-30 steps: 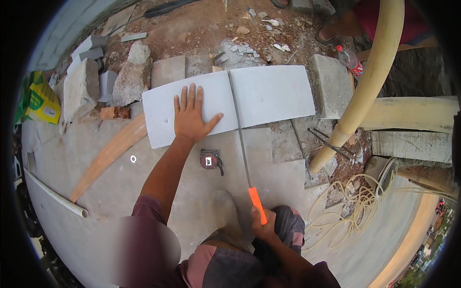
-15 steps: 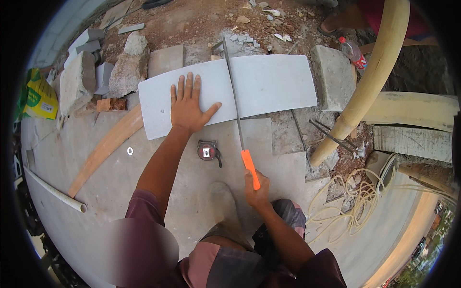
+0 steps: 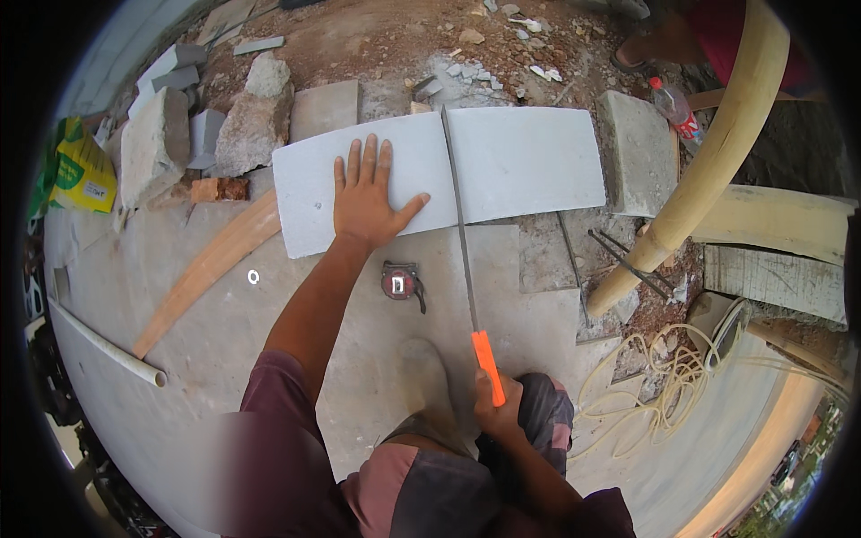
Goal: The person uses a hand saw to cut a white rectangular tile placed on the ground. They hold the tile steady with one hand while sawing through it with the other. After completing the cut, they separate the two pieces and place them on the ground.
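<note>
A long pale grey-white block [image 3: 529, 163] lies crosswise in front of me. My left hand [image 3: 368, 208] presses flat on its left part, fingers spread. In my right hand [image 3: 502, 414] is the orange handle of a hand saw [image 3: 465, 247], held near my knee. The saw's blade runs away from me across the block, along a line right of my left hand, with its tip near the far edge. How deep the blade sits in the block I cannot tell. On the floor between the block and my feet rests a dark red tape measure [image 3: 400, 282].
Rough stones [image 3: 154, 148] and a yellow-green bag [image 3: 85, 170] stand at left. A concrete block [image 3: 639, 152], a bottle [image 3: 674, 109] and a thick bamboo pole [image 3: 700, 184] are at right, with a coiled hose [image 3: 664, 386] nearer. A person's foot [image 3: 635, 52] shows at far right.
My right hand has drawn the saw back toward me, so its tip is now close to the block's far edge. My left hand keeps its place on the block. The whole view has shifted slightly.
</note>
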Demonstrator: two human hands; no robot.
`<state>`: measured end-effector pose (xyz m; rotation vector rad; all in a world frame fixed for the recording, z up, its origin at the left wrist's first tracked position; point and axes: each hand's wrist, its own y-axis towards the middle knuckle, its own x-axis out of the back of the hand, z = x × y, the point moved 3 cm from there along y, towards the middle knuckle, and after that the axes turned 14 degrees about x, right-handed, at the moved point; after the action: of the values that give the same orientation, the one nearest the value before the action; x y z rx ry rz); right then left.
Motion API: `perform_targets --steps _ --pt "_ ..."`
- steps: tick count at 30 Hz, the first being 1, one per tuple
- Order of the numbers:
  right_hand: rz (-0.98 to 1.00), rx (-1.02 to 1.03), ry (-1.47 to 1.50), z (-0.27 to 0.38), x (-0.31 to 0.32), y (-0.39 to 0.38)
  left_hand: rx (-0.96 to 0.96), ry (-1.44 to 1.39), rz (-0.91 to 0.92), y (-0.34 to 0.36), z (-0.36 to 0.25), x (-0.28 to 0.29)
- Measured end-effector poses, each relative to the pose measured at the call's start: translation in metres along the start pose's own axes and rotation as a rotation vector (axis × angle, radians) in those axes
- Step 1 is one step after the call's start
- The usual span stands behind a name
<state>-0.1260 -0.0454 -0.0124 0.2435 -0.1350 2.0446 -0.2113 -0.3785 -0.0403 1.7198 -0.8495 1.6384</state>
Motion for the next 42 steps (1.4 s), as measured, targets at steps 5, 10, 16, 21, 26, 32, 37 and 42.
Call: perform_targets --steps 5,10,16,21,26,32,37,42 --pt "0.092 -0.231 0.020 -0.011 -0.002 0.062 0.003 0.017 0.008 0.002 -0.007 -0.007" --pt "-0.050 -0.038 0.026 0.018 0.008 -0.003 0.002 0.014 -0.021 0.004 0.000 -0.004" --pt "0.086 -0.253 0.019 -0.003 -0.007 0.084 -0.014 0.021 -0.008 -0.002 -0.008 -0.010" --pt "-0.091 0.024 0.018 0.027 0.006 -0.005 0.011 0.024 0.007 0.000 -0.003 -0.003" --pt "0.033 -0.196 0.029 0.008 -0.009 0.076 0.000 0.031 -0.006 0.000 -0.004 -0.009" --pt "-0.091 -0.074 0.098 0.035 0.013 -0.022 0.014 0.020 -0.029 0.008 -0.003 -0.001" --pt "0.022 -0.220 0.062 0.018 -0.005 0.082 -0.001 0.034 -0.010 0.000 -0.004 -0.010" --pt "-0.045 -0.050 0.027 0.043 0.019 -0.016 0.016 0.013 0.004 0.000 -0.004 -0.001"
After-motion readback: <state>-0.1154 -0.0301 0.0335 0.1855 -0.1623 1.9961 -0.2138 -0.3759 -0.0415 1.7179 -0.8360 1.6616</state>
